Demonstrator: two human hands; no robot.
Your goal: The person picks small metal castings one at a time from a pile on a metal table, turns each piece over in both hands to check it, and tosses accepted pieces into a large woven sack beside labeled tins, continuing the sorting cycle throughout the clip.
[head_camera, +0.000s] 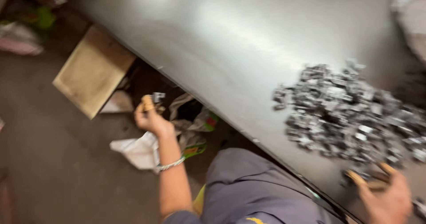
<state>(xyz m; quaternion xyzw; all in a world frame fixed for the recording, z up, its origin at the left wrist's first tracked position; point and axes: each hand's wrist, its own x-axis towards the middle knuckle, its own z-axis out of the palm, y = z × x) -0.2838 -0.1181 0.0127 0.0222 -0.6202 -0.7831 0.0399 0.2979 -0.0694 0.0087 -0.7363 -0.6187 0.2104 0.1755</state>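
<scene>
My left hand point(152, 119) is lowered beside the steel table point(213, 33), over an open sack point(188, 124) on the floor. It pinches a small shiny metal part point(157, 97) between taped fingertips. A silver bangle rings that wrist. My right hand point(387, 198) rests on the table at the near edge of a heap of several small metal parts point(350, 113); its taped fingers curl among the pieces, and the blur hides whether it grips any.
A flat tan wooden board point(93, 71) leans by the table's edge on the floor. Crumpled white paper point(140, 151) lies beside the sack. Coloured bags point(26, 24) sit at the far left. My grey-clad knee point(248, 184) is at the bottom.
</scene>
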